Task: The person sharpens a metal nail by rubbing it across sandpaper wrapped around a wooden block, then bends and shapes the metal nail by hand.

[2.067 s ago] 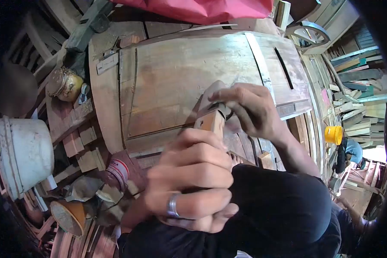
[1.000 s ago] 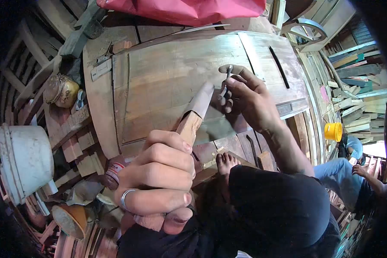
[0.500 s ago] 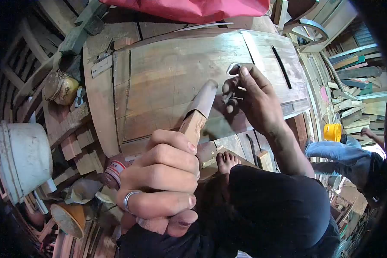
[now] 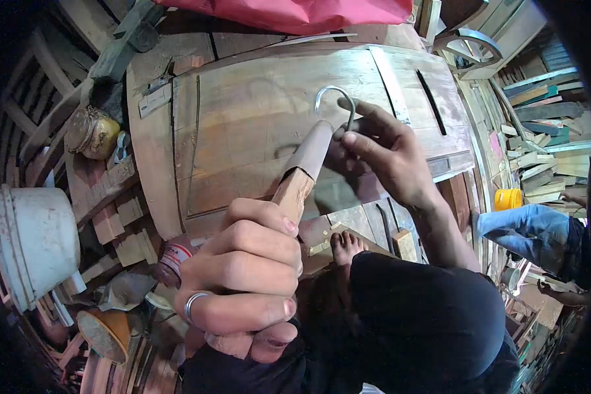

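Note:
My left hand (image 4: 240,276), with a ring on one finger, is wrapped round a wooden stick (image 4: 291,190). A smooth grey sleeve (image 4: 314,152) covers the stick's upper end. My right hand (image 4: 391,151) pinches a bent metal hook (image 4: 333,89) between thumb and fingers. The hook's curve rises above the sleeve's tip, and its lower end is hidden by my fingers. Whether the hook touches the sleeve I cannot tell. Below both is a wooden panel (image 4: 243,125) with slots cut in it.
A white bucket (image 4: 43,243), a dusty jar (image 4: 93,134) and an orange container (image 4: 105,335) stand at the left. Red cloth (image 4: 295,13) lies beyond the panel. At the right are a yellow bucket (image 4: 507,199), stacked wood offcuts (image 4: 548,157) and another person's jeans (image 4: 525,230).
The hook has turned in my right hand, so its curve now shows above the sleeve's tip. My left hand has hardly moved. The other person at the right has shifted.

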Tool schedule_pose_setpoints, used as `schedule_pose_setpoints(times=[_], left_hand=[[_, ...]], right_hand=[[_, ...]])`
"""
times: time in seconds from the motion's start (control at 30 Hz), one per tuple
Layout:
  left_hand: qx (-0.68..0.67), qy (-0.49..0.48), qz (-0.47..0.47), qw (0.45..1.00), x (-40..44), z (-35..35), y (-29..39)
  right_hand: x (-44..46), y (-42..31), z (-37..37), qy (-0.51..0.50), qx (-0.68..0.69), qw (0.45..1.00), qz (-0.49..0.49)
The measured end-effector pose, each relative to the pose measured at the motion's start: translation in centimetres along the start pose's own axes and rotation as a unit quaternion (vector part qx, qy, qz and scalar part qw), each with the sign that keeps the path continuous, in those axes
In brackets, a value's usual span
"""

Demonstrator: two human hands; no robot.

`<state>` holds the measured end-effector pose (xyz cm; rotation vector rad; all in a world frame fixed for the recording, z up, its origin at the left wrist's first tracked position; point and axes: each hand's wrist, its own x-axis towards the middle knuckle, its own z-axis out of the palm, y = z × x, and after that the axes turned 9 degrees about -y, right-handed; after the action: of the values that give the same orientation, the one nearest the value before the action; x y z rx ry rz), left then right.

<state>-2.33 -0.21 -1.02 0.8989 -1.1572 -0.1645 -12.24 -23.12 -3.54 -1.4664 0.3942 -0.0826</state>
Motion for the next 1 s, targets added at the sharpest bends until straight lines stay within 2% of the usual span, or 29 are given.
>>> schedule_pose_setpoints(times=[0.1,0.33,0.5,0.67,0.77,0.93,1.0], left_hand=[[0.001,-0.001,0.002,1.000,0.0,-0.1,-0.1],[-0.006,-0.008,0.000,1.000,-0.1,-0.5,0.0],[-0.009,0.010,0.005,1.000,-0.1,-0.1,-0.2],[-0.010,0.010,-0.005,1.000,0.0,-0.1,0.0],[-0.014,0.000,0.016,1.000,-0.1,-0.4,-0.3],[-0.003,-0.026,0.006,1.000,-0.1,-0.7,-0.1],[-0.007,-0.030,0.011,0.999,-0.1,-0.8,-0.2]], right_hand=[[0.3,0.0,-0.4,0.077,0.017,0.997,0.016],[0.4,1.0,-0.2,0.059,0.146,0.987,-0.024],[0.3,1.1,-0.1,0.031,0.076,0.997,0.014],[-0.1,0.9,0.4,0.013,0.063,0.998,-0.008],[-0.5,0.6,0.6,-0.058,-0.007,0.998,-0.002],[-0.6,-0.2,1.2,-0.079,-0.074,0.994,0.000],[-0.4,0.2,1.4,-0.057,-0.099,0.993,-0.029]])
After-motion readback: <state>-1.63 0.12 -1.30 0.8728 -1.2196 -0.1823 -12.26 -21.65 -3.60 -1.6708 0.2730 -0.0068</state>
